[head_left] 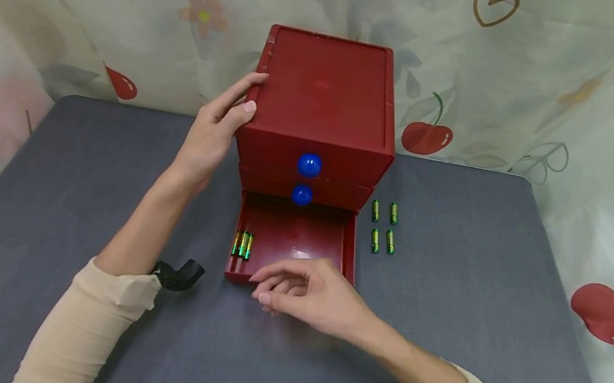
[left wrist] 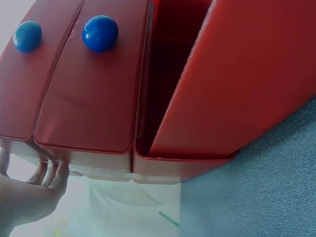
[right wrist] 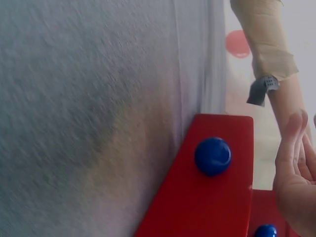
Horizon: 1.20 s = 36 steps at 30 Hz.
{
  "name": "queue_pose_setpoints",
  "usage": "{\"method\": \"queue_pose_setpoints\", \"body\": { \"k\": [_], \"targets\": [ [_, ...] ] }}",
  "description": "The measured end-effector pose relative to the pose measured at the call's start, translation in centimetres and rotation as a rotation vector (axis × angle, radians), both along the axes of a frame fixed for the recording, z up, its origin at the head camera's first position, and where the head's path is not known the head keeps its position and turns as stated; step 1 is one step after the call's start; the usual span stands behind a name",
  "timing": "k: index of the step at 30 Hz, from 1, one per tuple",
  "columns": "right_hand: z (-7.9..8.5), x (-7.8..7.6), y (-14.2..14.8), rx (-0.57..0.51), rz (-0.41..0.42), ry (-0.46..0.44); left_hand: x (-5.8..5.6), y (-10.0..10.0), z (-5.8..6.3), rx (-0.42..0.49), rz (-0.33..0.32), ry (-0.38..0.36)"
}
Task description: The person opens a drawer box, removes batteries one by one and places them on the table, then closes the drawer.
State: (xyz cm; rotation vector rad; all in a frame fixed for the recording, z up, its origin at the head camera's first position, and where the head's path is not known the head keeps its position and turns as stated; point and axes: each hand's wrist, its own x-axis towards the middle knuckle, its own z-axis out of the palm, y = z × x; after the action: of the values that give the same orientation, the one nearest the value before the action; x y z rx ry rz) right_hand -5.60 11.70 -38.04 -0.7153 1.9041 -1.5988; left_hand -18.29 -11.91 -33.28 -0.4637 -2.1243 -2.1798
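Note:
A red three-drawer cabinet point(head_left: 323, 92) stands at the back of the table, its bottom drawer point(head_left: 354, 250) pulled out. My left hand point(head_left: 207, 137) steadies the cabinet's left side, fingertips and thumb at the top edge. In the left wrist view, the fingers of that hand point(left wrist: 37, 197) rest along the side wall. Over the drawer's front edge hovers my right hand point(head_left: 320, 297), fingers loosely bent, with nothing seen in them. Three small green-and-gold batteries point(head_left: 242, 244) lie side by side at the drawer's left wall. The right wrist view catches the drawer's blue knob point(right wrist: 213, 156) beside the right hand point(right wrist: 298, 182).
Several more batteries point(head_left: 375, 240) lie in two rows on the grey table point(head_left: 471, 266), right of the drawer. The two upper drawers are closed, with blue knobs point(head_left: 309, 165) in front. A patterned curtain point(head_left: 148, 9) hangs behind and at both sides.

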Motion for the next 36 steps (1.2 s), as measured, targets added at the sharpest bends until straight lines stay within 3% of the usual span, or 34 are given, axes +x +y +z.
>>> {"method": "queue_pose_setpoints", "body": {
  "k": [8, 17, 36],
  "targets": [
    [0.1, -1.2, -0.1, -0.026, -0.024, 0.076, 0.0, 0.0, -0.1, 0.000, 0.001, 0.013],
    [-0.4, -2.6, -0.7, 0.058, -0.097, 0.221, 0.1, 0.0, -0.2, -0.008, 0.004, 0.011],
    [-1.9, -5.2, -2.2, 0.171, -0.102, 0.235, 0.0, -0.1, -0.1, -0.015, 0.010, -0.001]
  ]
}}
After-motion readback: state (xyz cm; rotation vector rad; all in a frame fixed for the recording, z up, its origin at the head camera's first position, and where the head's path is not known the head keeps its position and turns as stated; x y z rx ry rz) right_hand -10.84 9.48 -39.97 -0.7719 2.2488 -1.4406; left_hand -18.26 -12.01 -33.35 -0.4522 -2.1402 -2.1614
